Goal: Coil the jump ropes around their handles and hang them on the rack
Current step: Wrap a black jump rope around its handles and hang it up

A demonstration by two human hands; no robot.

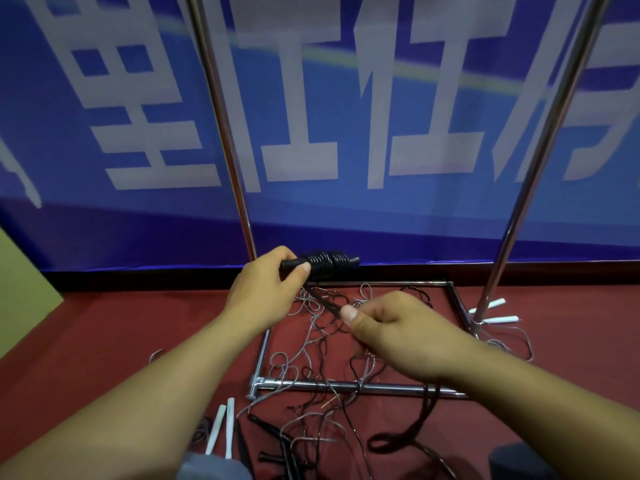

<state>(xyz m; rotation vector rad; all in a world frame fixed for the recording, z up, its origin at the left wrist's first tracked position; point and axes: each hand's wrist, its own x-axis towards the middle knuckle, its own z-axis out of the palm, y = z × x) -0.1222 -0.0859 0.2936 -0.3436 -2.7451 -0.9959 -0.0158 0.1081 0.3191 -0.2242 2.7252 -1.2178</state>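
We hold the black handles (pixel 320 265) level in our left hand (pixel 268 289), fingers and thumb curled round their near end, so that grip is closed on the bundle. A tight band of black rope already sits wound round the middle of the handles. Our right hand (pixel 398 327) pinches the free run of the black rope (pixel 327 303) between thumb and forefinger, just below the coil, and the rest of that rope trails down past the right wrist to a loose loop on the red floor (pixel 104 323).

We judge the main risk to be the tail. It runs through a heap of grey and dark ropes (pixel 311 368) lying over the rack's base frame (pixel 346 388), and if we keep winding without looking, the tail could drag a neighbouring rope up with it or catch under the frame bar. A snag would jerk the line and loosen the turns already laid.

The second risk is slack. If the pinch lets the rope slide, the outer turns could spring off the far end of the handles, which stick out only a little beyond the coil.

The white handles (pixel 221 424) by our left forearm and the other pair (pixel 495 311) near the right upright (pixel 530 168) lie on the floor, their ropes uncoiled. Nothing hangs on the visible part of the rack, so most of the task remains.
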